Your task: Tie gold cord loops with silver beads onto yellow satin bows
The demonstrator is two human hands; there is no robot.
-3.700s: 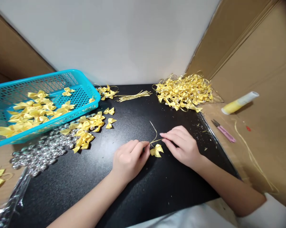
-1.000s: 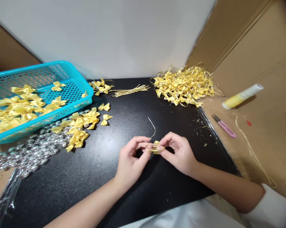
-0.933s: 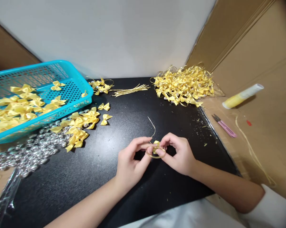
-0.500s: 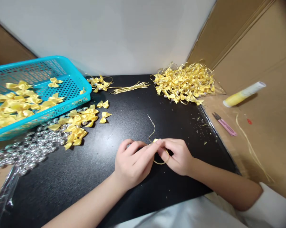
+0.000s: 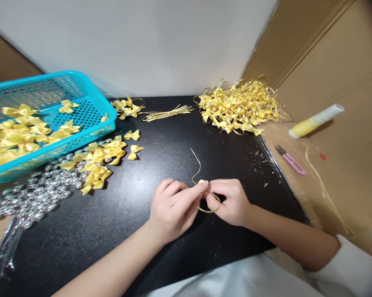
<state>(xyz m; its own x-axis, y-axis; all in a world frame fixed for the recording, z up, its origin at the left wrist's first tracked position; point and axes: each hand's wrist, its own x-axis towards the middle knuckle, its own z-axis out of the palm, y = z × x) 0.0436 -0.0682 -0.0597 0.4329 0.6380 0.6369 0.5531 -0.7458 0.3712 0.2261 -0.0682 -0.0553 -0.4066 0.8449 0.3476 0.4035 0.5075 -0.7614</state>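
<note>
Near the middle of the black board, my left hand and my right hand meet at the fingertips. Between them they pinch a small yellow bow, mostly hidden by the fingers. A gold cord loop hangs below the pinch, beside my right thumb. Beyond the fingertips a needle with yellow thread lies on the board, its thread running back to the bow. Both hands are closed.
A blue basket of yellow bows stands left, with silver beads and loose bows before it. Gold cords and a bow pile lie at the back. Pink snips and a thread spool are right.
The whole view has shifted slightly. Both hands keep their pinch, with the fingers moved only a little and the cord loop slightly turned.
</note>
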